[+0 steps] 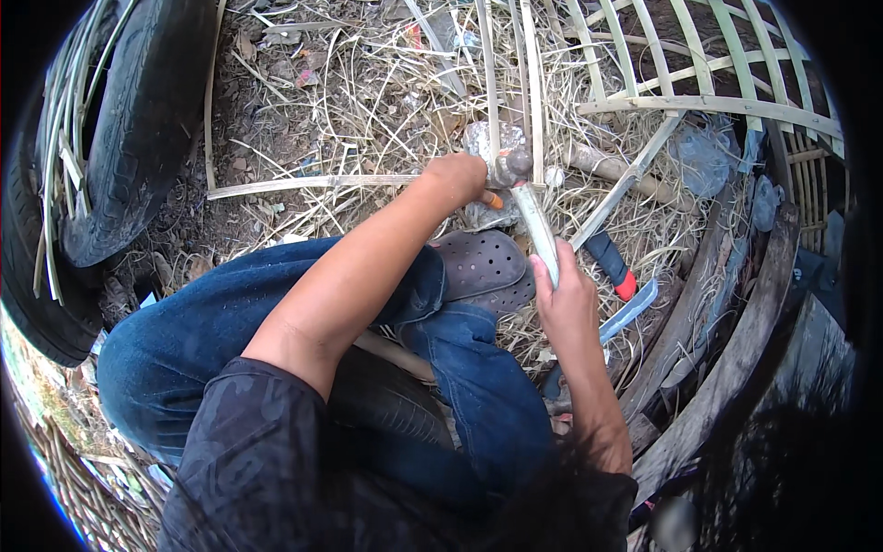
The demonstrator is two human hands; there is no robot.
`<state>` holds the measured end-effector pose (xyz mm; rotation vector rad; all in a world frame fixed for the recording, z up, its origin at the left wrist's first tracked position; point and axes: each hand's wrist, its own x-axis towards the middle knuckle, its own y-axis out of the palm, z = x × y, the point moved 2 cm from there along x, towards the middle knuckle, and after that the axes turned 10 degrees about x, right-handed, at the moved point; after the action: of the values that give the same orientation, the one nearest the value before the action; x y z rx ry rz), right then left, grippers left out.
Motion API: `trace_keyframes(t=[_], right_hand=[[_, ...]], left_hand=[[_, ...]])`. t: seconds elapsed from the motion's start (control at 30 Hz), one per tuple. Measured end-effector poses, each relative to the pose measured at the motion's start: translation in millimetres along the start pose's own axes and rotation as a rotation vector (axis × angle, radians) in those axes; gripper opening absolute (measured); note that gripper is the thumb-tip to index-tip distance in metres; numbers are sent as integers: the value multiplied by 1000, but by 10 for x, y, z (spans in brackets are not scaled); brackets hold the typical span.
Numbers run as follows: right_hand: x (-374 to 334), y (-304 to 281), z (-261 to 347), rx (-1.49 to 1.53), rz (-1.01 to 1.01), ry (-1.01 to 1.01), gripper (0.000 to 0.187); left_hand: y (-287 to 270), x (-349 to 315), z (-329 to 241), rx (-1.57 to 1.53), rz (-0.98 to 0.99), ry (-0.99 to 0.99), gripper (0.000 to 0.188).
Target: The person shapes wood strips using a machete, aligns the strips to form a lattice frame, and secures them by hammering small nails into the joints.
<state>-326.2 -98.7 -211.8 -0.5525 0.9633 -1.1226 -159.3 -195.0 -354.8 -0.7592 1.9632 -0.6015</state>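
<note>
My right hand (568,299) grips the pale handle of a hammer (535,225). The hammer's rounded, dirt-coloured head (513,167) is over a pale stone-like lump (480,138) on the ground. Close to the head, my left hand (457,177) is closed. A small orange piece (492,199) pokes out below its fingers; the rest of what it holds is hidden. A bamboo strip (313,183) runs leftward from behind my left wrist. Another upright strip (489,78) reaches down to the hammer head.
A woven bamboo lattice (704,87) fills the upper right. Right of my right hand lie a dark blue handle with a red end (612,262) and a pale blue strip (630,311). Old tyres (152,110) stand left. Weathered planks (736,368) curve along the right. Shavings (359,120) litter the ground.
</note>
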Motion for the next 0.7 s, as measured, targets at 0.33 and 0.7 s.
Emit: trace_keyframes(t=[0.33, 0.7], right_hand=[[-161, 60, -20, 107, -112, -59, 37], [-67, 177, -94, 3, -65, -12, 34]], left_hand=[[38, -48, -19, 10, 27, 3, 73], [9, 30, 25, -35, 60, -19, 73]])
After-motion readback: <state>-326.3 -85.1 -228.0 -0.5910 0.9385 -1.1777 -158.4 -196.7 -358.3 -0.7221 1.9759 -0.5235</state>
